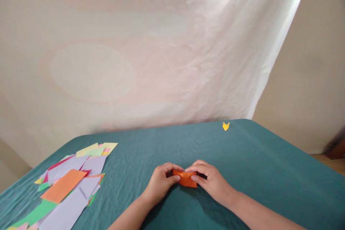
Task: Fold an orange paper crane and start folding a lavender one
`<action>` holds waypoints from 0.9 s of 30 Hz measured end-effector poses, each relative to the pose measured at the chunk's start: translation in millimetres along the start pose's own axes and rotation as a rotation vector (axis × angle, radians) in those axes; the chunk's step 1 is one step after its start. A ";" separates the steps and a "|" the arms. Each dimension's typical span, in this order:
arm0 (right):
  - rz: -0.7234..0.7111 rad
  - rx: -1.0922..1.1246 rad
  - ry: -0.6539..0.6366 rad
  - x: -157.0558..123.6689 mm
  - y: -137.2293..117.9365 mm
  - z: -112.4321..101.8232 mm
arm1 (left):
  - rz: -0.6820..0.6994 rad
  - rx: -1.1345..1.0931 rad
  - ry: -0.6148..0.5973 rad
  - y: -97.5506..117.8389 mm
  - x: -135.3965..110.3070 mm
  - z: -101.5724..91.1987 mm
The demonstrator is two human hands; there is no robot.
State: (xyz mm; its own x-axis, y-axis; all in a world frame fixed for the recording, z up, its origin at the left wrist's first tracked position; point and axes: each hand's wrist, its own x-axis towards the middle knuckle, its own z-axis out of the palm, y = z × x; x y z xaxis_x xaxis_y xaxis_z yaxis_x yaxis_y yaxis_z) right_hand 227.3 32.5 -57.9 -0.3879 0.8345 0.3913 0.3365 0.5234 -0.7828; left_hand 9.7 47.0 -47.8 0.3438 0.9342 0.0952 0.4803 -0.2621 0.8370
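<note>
A small piece of folded orange paper (188,180) is held between my two hands near the front middle of the table. My left hand (161,179) pinches its left end, thumb on the near face and fingers along the top edge. At the right end, my right hand (206,178) grips it the same way, with the index finger reaching to the top middle. The fingertips of both hands almost meet there. The paper's lower right corner hangs free below my right thumb. What lies behind the paper is hidden.
Loose coloured paper sheets (70,205) lie in a spread pile on the left. A small yellow folded paper figure (225,126) sits near the far edge. Dark green cloth (129,172) covers the table, and a pale hanging sheet (161,61) stands behind it.
</note>
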 end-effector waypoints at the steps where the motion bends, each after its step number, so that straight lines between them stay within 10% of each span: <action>1: -0.009 0.013 -0.003 0.0 -0.3 0.1 | 0.001 -0.005 -0.001 -0.3 0.2 -0.2; 27: 0.059 -0.017 0.019 0.7 -0.3 0.3 | 0.001 0.018 -0.005 -0.9 0.4 0.6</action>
State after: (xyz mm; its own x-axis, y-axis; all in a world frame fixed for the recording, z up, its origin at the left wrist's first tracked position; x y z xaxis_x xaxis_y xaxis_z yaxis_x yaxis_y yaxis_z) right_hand 226.7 32.9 -57.6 -0.3506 0.8672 0.3536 0.3727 0.4756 -0.7968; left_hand 9.8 47.5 -48.8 0.3485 0.9327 0.0933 0.4941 -0.2674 0.8272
